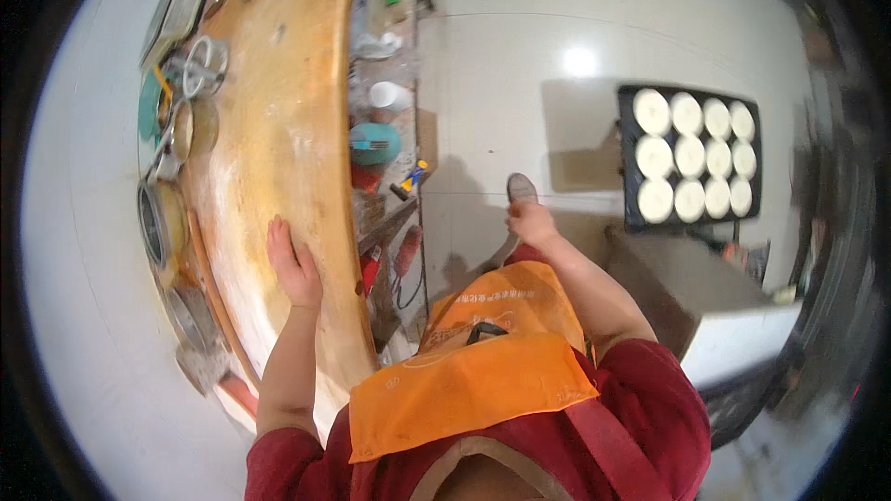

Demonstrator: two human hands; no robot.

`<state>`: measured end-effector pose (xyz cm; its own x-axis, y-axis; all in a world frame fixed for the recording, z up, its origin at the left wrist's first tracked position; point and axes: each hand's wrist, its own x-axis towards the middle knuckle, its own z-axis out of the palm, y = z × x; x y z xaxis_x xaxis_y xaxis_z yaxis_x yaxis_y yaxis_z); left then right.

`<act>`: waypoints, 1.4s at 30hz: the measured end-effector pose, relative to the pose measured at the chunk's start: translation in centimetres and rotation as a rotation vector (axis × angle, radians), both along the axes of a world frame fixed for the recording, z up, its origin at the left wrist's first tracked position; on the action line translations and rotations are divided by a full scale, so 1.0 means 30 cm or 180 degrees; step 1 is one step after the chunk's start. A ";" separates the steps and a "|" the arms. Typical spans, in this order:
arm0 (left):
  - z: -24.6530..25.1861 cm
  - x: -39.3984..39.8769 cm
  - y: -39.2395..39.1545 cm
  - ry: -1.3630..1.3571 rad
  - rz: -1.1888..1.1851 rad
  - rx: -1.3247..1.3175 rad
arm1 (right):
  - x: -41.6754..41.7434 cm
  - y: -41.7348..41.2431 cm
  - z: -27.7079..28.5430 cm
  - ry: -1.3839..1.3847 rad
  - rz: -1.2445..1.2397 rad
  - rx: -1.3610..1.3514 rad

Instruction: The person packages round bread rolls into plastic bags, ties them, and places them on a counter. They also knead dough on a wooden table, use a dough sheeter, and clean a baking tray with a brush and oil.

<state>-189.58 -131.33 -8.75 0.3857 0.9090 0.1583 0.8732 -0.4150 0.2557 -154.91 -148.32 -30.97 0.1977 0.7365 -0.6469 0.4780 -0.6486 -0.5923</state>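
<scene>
My left hand (295, 266) is over the worktop of a long wooden table (306, 83), palm down and thumb apart, with nothing in it. Whether it presses on the wood is hard to tell. A long wooden rolling pin (212, 292) lies to its left. My right hand (532, 223) hangs at my side above the tiled floor, just in front of my shoe (521, 188). Its fingers curl away from view, and I see no object in it. Off to the right, a black tray (628, 153) bears several round, pale dough pieces (654, 157) in rows.
Along the table's far-left side stand a metal pot (154, 223), a clear measuring jug (206, 66) and a pan (189, 320). A shelf below the table's edge holds a teal container (376, 144) and a white cup (390, 96). A box-like cabinet (668, 285) stands at my right.
</scene>
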 end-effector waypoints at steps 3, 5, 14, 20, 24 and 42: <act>-0.041 -0.058 -0.028 -0.0106 -0.0064 0.0147 | -0.133 -0.120 0.162 -0.0096 -0.0284 0.0617; -0.064 -0.065 -0.027 -0.0047 -0.0087 0.0255 | -0.198 -0.272 0.183 -0.0100 -0.0267 0.0812; -0.009 0.228 0.305 -0.0307 -0.1044 0.0409 | 0.110 -0.691 0.215 -0.0959 -0.0757 -0.0472; -0.024 0.376 0.712 -0.0127 -0.0899 0.0479 | 0.264 -0.397 0.005 -0.0675 -0.0383 -0.0311; -0.060 0.441 0.821 -0.0069 -0.0818 0.0319 | 0.255 0.114 -0.239 -0.0393 0.0152 -0.0284; -0.033 0.418 0.903 0.0394 -0.0637 -0.0438 | 0.016 2.211 -0.905 -0.0975 0.0019 0.1284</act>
<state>-177.04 -104.25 -9.73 0.5684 0.8225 -0.0208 0.8054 -0.5511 0.2180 -154.45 -81.99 -58.11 0.3288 0.9176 -0.2235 0.6722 -0.3936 -0.6271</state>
